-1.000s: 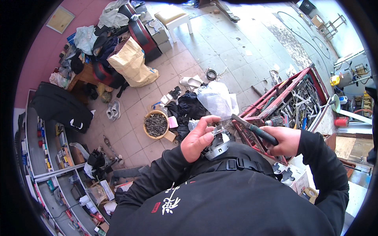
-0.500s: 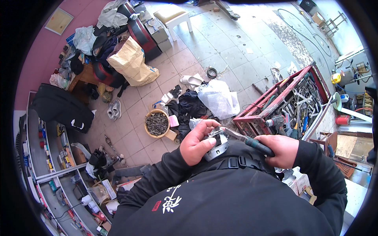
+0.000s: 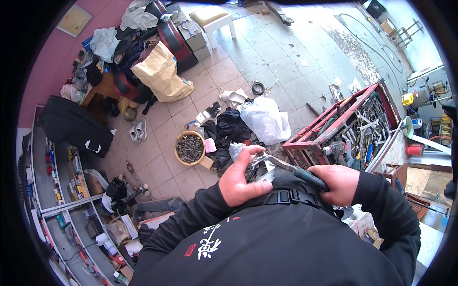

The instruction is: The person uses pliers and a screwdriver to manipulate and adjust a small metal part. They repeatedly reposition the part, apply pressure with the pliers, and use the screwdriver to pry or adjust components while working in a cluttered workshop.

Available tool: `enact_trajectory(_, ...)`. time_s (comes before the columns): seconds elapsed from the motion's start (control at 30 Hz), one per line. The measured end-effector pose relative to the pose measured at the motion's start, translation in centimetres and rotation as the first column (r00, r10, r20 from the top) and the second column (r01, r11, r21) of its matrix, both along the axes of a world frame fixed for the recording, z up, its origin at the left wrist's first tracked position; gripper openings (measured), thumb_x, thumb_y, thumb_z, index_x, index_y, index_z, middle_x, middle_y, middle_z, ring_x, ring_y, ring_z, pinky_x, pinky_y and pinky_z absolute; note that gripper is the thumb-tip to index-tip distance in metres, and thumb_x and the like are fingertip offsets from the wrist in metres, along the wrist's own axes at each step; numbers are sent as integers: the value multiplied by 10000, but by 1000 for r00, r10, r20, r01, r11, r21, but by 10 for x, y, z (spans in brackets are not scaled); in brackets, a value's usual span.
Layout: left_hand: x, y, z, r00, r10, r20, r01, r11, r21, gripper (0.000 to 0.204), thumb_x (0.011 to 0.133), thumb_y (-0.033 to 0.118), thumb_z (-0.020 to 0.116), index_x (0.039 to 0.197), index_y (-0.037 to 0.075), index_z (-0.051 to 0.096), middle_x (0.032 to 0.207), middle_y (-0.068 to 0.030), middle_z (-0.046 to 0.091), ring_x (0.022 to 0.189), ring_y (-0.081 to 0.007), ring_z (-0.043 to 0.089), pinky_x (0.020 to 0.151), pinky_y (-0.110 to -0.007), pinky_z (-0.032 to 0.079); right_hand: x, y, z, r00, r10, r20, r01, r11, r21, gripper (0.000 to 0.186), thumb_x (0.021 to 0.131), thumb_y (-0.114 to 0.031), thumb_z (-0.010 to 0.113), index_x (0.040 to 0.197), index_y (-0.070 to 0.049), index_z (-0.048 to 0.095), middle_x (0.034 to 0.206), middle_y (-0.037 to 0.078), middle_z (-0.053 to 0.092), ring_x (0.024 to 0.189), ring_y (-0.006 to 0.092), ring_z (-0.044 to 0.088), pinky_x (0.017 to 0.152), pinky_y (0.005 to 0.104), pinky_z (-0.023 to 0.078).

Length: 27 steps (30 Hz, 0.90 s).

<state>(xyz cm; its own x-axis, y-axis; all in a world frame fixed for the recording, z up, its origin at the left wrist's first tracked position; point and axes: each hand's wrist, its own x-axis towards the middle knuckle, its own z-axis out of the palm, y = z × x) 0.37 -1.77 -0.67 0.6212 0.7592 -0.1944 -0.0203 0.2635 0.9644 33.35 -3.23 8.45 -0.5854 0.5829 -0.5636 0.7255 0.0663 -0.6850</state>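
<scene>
While a metal part [image 3: 268, 172] is held over the lap [image 3: 284, 181] by the left hand [image 3: 238, 181], a tool [image 3: 307, 178] by the right hand [image 3: 339, 183], tiled floor [image 3: 267, 53] is bounded by the toolbox's [image 3: 389, 101] left edge; the sweatshirt [image 3: 286, 238] is lettered white.

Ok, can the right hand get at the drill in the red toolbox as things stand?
Probably not yet: the right hand is wrapped around a dark-handled tool. Otherwise the way looks fairly free: the drill shows just beyond that hand, with nothing visible over it.
</scene>
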Motion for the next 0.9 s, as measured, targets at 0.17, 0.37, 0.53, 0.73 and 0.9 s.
enact_trajectory(0.17, -3, 1, -4, 995, -9, -98, 16, 997, 70, 974, 809, 265, 982, 1580, 77, 416, 1415, -93, 605, 1329, -194, 574, 1197, -366, 423, -5, 2, 4, 997, 12, 76, -10, 1000, -22, 572, 863, -77, 714, 1415, 12, 589, 1185, 289, 726, 1170, 494, 705, 1002, 535, 575)
enact_trajectory(0.37, -8, 20, -21, 934, 249, 255, -114, 886, -449, 760, 962, 298, 837, 1553, 73, 415, 1473, -212, 619, 1442, -305, 595, 1203, -481, 523, -5, 8, -8, 989, -144, -16, 142, 987, -73, 628, 865, -70, 721, 1465, 22, 562, 1200, 271, 727, 1172, 461, 712, 1046, 490, 565)
enact_trajectory(0.53, -25, 50, -31, 573, 489, 658, 189, 702, -687, 1042, 1065, 776, 505, 1703, -39, 377, 1709, -329, 441, 1628, -501, 390, 1223, -744, 455, -2, 10, -29, 962, -263, -78, 250, 957, -147, 800, 868, -38, 725, 1623, 20, 466, 1349, 258, 691, 1268, 388, 692, 1114, 449, 534)
enact_trajectory(0.73, -27, 64, -31, 607, 518, 603, 99, 703, -704, 834, 1124, 689, 433, 1648, 42, 492, 1689, -225, 521, 1527, -486, 529, 1145, -745, 527, -12, 3, -42, 981, -139, -134, 173, 942, 287, 877, 855, -3, 676, 1677, 61, 377, 1561, 330, 527, 1489, 509, 504, 1275, 498, 415)
enact_trajectory(0.9, -19, 64, -31, 689, 571, 446, -61, 659, -750, 697, 1156, 655, 410, 1511, 90, 612, 1434, -169, 732, 1273, -429, 732, 970, -703, 634, -27, 9, -41, 997, -75, -8, 66, 825, 561, 873, 817, 24, 648, 1645, 122, 386, 1452, 311, 573, 1321, 499, 569, 1170, 527, 477)
